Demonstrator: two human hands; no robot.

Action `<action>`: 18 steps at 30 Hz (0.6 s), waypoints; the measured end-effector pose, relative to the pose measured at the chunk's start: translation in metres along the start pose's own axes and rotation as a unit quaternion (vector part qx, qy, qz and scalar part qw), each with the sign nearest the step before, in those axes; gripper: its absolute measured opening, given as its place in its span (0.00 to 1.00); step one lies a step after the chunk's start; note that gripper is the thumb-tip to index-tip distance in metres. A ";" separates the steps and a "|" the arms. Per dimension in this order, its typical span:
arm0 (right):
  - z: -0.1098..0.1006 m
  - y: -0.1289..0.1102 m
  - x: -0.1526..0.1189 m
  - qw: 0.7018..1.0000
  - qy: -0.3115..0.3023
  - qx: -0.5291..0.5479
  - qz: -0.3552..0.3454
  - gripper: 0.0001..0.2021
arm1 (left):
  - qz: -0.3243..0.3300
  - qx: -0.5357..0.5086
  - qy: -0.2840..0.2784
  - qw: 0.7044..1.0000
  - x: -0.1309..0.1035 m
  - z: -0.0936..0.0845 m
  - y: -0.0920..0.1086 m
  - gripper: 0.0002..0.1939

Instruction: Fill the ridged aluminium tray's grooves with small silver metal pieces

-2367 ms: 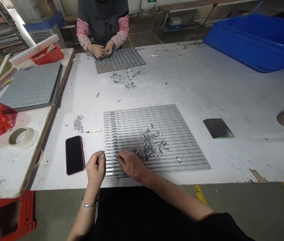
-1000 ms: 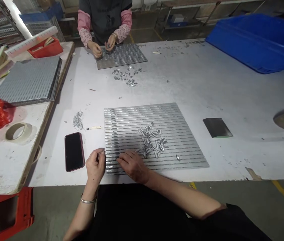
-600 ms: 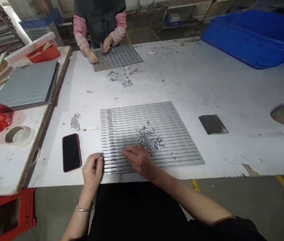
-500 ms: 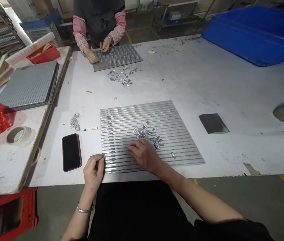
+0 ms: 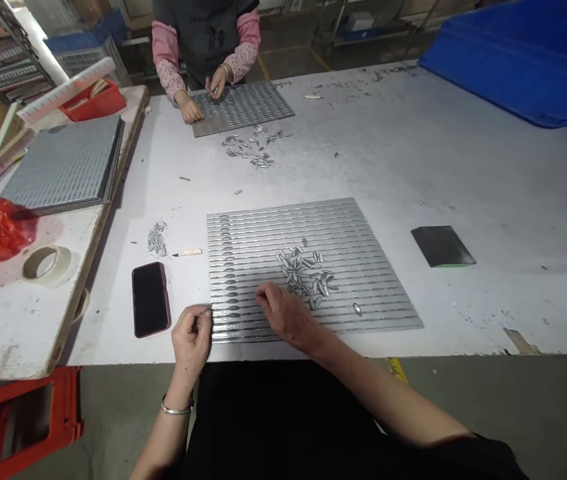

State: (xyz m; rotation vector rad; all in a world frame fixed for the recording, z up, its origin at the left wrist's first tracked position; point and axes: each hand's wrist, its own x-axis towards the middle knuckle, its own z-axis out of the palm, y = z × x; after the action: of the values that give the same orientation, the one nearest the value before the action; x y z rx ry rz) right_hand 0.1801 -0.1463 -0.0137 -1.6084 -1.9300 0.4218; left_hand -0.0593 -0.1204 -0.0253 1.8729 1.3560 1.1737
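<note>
From the head camera, the left hand (image 5: 191, 337) is curled, fingers pressed together at the near left corner of the grooved metal tray (image 5: 363, 227), while the right hand (image 5: 288, 317) rests loosely spread on the tray, just beside the pile of small silvery pieces (image 5: 306, 273) on it.

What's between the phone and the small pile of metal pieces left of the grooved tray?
Head view: bare tabletop between the phone and the small pile; a pale stick lies just right of that gap.
</note>
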 end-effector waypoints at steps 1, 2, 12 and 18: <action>0.005 -0.006 -0.003 1.000 -0.014 0.022 0.002 0.06 | -0.002 -0.002 0.000 1.000 0.000 0.000 -0.001 0.05; 0.010 -0.012 -0.006 0.999 -0.027 0.042 -0.007 0.06 | -0.003 -0.003 0.000 1.000 -0.001 0.000 -0.001 0.05; 0.011 -0.033 -0.013 0.989 -0.025 0.149 0.001 0.07 | -0.019 -0.016 0.022 0.999 -0.004 -0.001 0.000 0.06; 0.014 -0.032 -0.020 0.981 -0.038 0.186 0.031 0.06 | -0.029 -0.012 0.023 0.999 -0.007 0.000 0.000 0.06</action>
State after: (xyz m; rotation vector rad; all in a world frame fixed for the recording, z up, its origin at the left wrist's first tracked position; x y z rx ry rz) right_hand 0.1482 -0.1714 -0.0104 -1.4233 -1.7308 0.8271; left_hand -0.0601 -0.1266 -0.0277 1.7865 1.4055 1.2056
